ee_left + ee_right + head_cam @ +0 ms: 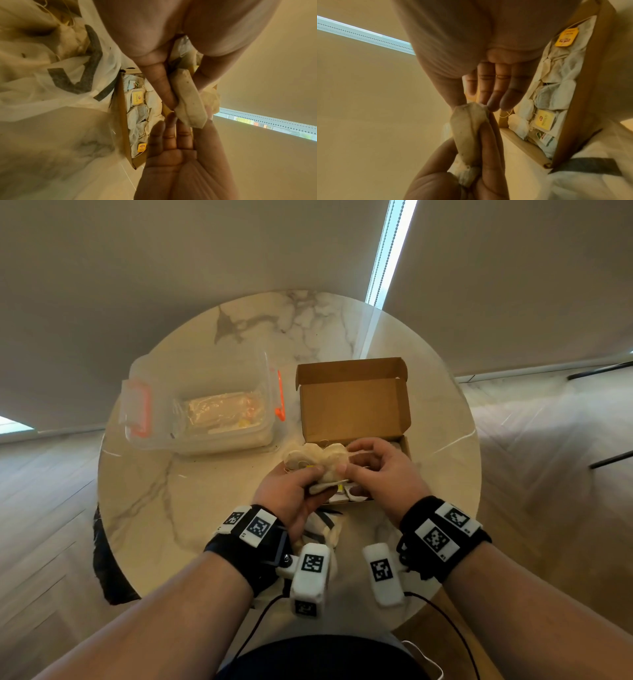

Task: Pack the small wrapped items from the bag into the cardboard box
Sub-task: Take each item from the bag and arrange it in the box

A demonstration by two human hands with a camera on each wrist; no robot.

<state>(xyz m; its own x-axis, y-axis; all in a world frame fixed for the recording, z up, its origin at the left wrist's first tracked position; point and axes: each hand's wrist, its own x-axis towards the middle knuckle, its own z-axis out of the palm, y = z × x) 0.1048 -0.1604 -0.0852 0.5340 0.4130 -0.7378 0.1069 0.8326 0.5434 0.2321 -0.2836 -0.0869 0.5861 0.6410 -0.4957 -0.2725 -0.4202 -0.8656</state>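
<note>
Above the near end of the open cardboard box (406, 445), my left hand (298, 491) grips a bunch of pale tea bags (315, 458). My right hand (373, 470) pinches the end of one tea bag (467, 132) from that bunch between thumb and fingertips. The same tea bag (188, 100) lies against my left thumb in the left wrist view. Several tea bags (556, 94) with yellow tags lie in the box (587, 94). Its lid (352, 405) stands open at the back. The crumpled white bag (325, 529) with grey print lies under my left wrist.
A clear plastic container (205, 409) with orange latches stands to the left of the box on the round marble table (154, 508). A dark object (106, 559) sits at the table's near left edge. Cables hang from the wrist cameras near my body.
</note>
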